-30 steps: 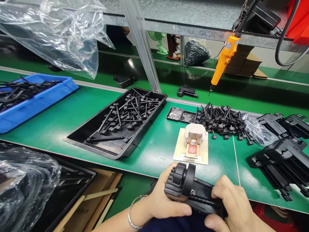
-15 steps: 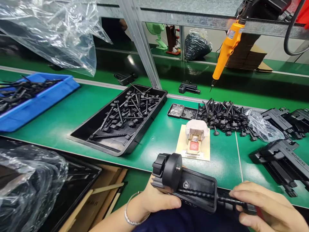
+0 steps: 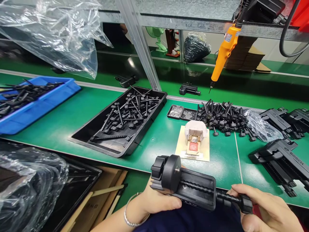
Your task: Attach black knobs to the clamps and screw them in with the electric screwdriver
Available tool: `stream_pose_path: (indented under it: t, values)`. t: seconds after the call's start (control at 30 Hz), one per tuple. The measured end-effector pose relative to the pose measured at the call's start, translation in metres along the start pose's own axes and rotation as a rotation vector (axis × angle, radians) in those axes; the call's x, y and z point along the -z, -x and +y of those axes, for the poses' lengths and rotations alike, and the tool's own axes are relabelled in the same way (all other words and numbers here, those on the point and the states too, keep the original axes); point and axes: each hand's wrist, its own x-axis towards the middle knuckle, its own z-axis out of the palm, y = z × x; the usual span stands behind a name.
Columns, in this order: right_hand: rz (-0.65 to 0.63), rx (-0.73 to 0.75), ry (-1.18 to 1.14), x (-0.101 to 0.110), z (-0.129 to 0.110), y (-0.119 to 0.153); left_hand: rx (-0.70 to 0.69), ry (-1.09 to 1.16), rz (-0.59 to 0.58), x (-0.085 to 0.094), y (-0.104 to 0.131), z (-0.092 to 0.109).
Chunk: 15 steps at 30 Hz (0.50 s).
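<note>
A black plastic clamp-like device (image 3: 198,185) with a round head is held over the table's front edge, its hollow side facing up. My left hand (image 3: 159,198) is wrapped round it from below, near the round head. A black threaded rod (image 3: 200,189) lies along the hollow and sticks out at the right end. My right hand (image 3: 265,207) has its fingers closed round the rod's knobbed end (image 3: 246,203). Just beyond the device, a small fixture (image 3: 194,141) with a red pad stands on a pale board.
A black tray (image 3: 120,154) of rods is at centre left, a blue bin (image 3: 48,106) farther left. Small screw trays (image 3: 175,111) and a rod pile (image 3: 224,117) lie behind the fixture. Finished-looking devices (image 3: 285,161) sit at right. An orange electric screwdriver (image 3: 224,53) hangs above.
The rod has shifted within the hollow and now covers the screw there. Its knob shows more clearly at my right hand, whose fingers have moved slightly. My left hand keeps its hold.
</note>
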Motion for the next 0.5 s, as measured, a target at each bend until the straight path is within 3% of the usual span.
stream_pose_path:
  t: [0.1,0.3,0.5]
  values:
    - [-0.012,0.014,0.009,-0.003,-0.001,-0.004,-0.010,-0.029,0.010,0.000,0.001,0.000]
    - [-0.044,0.242,0.002,-0.011,-0.009,-0.013,-0.059,-0.026,-0.011,-0.003,0.000,-0.002]
    - [0.082,-0.027,-0.042,-0.015,-0.017,-0.016,0.063,-0.058,0.061,0.005,0.004,-0.010]
